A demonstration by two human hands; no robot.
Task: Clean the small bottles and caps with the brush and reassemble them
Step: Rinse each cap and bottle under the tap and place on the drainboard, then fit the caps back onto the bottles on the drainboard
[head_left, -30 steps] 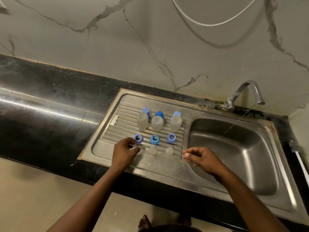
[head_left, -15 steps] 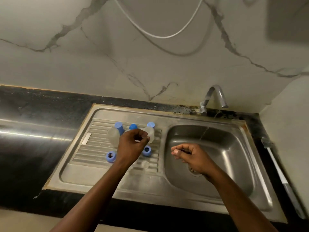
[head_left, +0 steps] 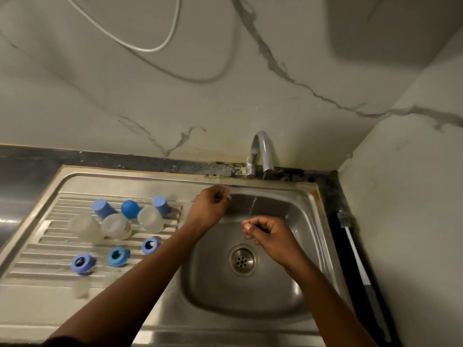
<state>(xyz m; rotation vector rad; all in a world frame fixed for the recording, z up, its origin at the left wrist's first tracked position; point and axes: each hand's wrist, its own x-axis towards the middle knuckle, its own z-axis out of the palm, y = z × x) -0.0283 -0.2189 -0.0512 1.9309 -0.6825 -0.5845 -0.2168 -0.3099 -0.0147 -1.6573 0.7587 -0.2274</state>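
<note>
Left hand (head_left: 210,206) has swung over the basin (head_left: 288,284) near right hand (head_left: 268,232); both curled, contents unclear.

1. Ribbed steel drainboard (head_left: 35,274) crowded: frosted plastic bottles (head_left: 115,225), blue cylindrical caps (head_left: 102,207), blue ring collars (head_left: 116,256), narrow gaps only.
2. Steel sink basin (head_left: 220,296) front open around drain (head_left: 241,259).
3. Curved chrome tap (head_left: 267,156) blocks basin's back rim.

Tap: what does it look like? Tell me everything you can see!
The tap is a shiny grey metal pipe, bent over like a hook. It stands at the back rim of the sink, by the marble wall, with dark grime round its foot. A thin stream of water falls from it into the sink. Nothing else touches it.
</note>
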